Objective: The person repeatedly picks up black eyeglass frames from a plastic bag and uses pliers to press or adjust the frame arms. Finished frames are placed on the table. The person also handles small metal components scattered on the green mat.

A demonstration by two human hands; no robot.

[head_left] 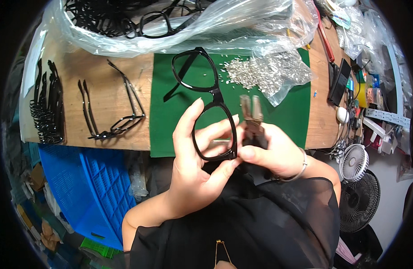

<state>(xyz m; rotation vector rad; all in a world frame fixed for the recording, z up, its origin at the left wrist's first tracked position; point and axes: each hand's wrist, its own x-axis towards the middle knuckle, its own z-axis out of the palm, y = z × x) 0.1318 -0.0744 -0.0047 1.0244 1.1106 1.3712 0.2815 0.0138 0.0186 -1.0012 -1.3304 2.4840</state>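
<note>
My left hand [191, 172] is closed around the lower rim of a black eyeglass frame [217, 96], held upright over the green mat. One temple extends from the frame's upper end, toward the left. In my right hand [278, 154] is a pair of worn metal pliers [253, 125], jaws pointing away from me and slightly apart. The right thumb is close to the frame's lower corner; whether it touches cannot be made out. Beyond the pliers, a heap of small silvery metal pieces [249, 74] spills from a clear plastic bag [282, 85].
Another pair of black glasses [112, 132] lies on the wooden table [76, 69], beside a stack of folded black frames [49, 107]. A large clear bag [233, 31] of black frames lines the far side. Blue crates [81, 193] stand lower left; fans [354, 161] are at right.
</note>
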